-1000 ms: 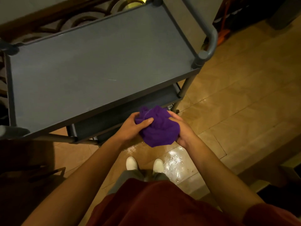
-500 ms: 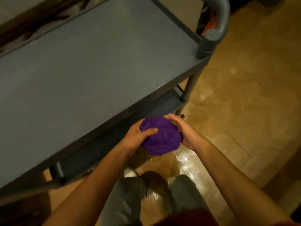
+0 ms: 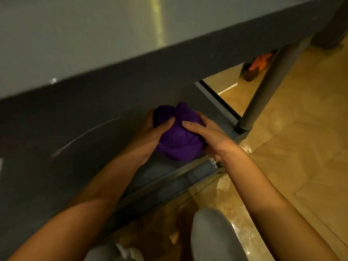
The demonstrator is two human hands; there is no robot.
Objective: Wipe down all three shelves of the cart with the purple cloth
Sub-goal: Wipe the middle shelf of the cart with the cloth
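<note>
**cartguy:** Cart fills most of the view, top shelf overhead, and the middle shelf under it is where the action is. Purple cloth is bunched into a ball just above that shelf's front right corner, near the leg.

**mopsy:** Yeah, both hands are wrapped on it. Left hand cups the left side with the thumb pressed on top, right hand has its fingers curled over the other side. I'd flatten the wad first, since a ball only wipes a small patch. Then start at the back, pull toward the front lip, and overlap the strokes.
</note>
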